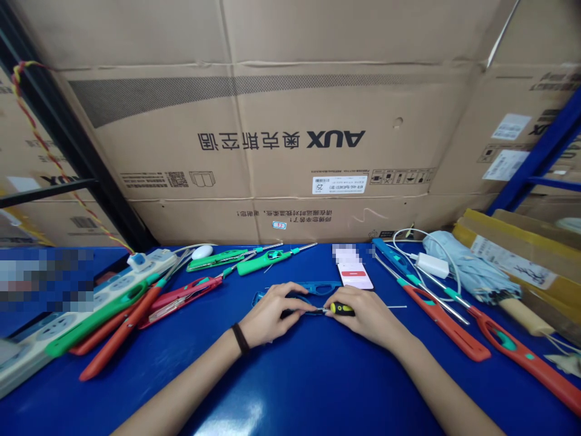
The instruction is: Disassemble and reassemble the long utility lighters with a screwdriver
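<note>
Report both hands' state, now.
Left hand: closed, holding a blue plastic frame.
Right hand: closed, holding a screwdriver with a yellow-and-black handle.

- My left hand (272,315): back up, fingers curled and closed, pointing right.
- My right hand (367,318): back up, fingers curled and closed, pointing left, just beside the left.
- My left forearm (181,387): angled in from lower left.
- My right forearm (447,393): angled in from lower right.

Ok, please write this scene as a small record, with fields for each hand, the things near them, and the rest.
left hand: holds a blue plastic frame; black wristband
right hand: holds a small screwdriver, yellow and black handle
things: green plastic tools, orange-red plastic tools
rest: blue table, power strip, folded umbrella, AUX cardboard box
</note>
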`<state>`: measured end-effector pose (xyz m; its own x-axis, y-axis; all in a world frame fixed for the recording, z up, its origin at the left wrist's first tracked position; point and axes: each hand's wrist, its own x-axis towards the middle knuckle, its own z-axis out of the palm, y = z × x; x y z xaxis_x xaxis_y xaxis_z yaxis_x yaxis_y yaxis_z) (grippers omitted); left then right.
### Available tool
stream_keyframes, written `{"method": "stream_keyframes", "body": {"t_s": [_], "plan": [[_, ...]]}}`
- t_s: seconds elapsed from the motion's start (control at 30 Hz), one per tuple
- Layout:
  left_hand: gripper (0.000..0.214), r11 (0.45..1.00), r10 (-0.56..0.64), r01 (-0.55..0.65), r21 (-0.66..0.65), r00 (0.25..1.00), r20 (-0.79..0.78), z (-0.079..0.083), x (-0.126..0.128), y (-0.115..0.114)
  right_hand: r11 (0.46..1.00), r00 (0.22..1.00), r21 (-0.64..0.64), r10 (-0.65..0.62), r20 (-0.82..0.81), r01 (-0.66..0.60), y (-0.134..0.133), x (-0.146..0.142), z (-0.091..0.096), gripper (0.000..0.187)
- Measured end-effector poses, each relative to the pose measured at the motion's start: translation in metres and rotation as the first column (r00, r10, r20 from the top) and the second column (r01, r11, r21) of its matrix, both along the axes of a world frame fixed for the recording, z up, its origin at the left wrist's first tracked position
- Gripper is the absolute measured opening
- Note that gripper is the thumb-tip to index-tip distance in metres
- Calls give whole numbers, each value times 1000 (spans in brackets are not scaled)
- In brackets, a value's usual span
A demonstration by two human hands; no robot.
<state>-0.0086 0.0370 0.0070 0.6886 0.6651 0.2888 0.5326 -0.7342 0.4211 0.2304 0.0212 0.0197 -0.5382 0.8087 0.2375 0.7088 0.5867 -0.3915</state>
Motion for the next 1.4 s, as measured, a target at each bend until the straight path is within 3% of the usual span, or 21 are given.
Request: {"method": "stream_keyframes", "body": {"t_s": [0.47,0.8,1.1,1.27,1.4], "plan": [[22,996,32,-21,-85,991,133,0,5,-1,1000,1000,14,28,15,-28,-1,-3,-2,14],[24,999,-18,17,27,1000,15,4,3,-3,1000,1000,-1,11,-23,-11,-1,-2,-2,12],[10,1000,16,-14,-27,998,67,7,5,-6,999,999,-30,-19,-32,18,-2,-1,1,11],[21,998,49,-42,-42,985,163,15,-5,1,999,999,-44,-22,-30,21,-1,0,1,12],[16,997,70,-65,-34,984,167,22,-16,6,999,999,-36,-21,-31,20,-1,0,0,12]]}}
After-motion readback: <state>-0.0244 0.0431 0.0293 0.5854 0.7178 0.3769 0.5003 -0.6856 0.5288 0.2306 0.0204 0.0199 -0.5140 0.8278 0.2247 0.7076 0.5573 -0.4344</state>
